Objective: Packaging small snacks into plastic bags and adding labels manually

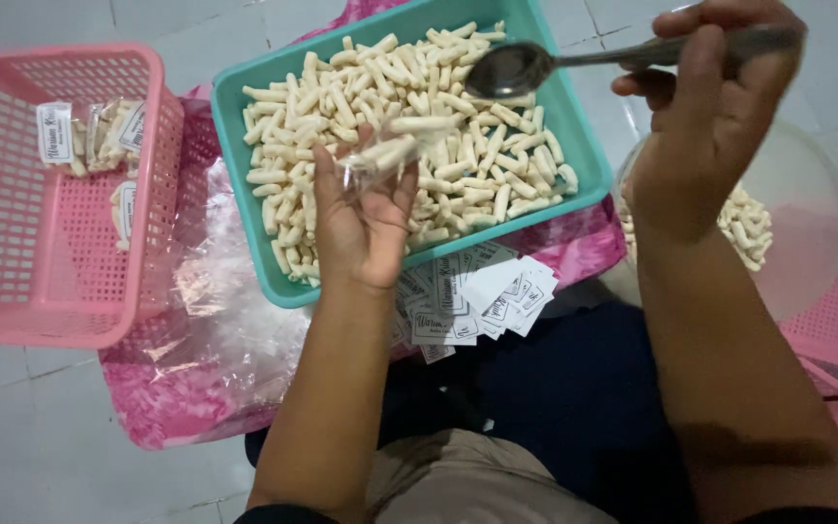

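My left hand (361, 218) holds a small clear plastic bag (385, 155) with a few pale snack sticks in it, over the near part of a teal tray (235, 146). The tray is heaped with pale finger-shaped snack sticks (419, 107). My right hand (710, 107) grips a metal spoon (521, 66) by its handle; the empty bowl of the spoon hovers over the tray's far side, above the sticks.
A pink slotted basket (12, 262) at the left holds a few filled, labelled packets (109, 131). White paper labels (482, 296) lie in front of the tray. Clear bags (215, 320) lie on a pink sheet. A clear bowl (807, 194) with sticks sits under my right arm.
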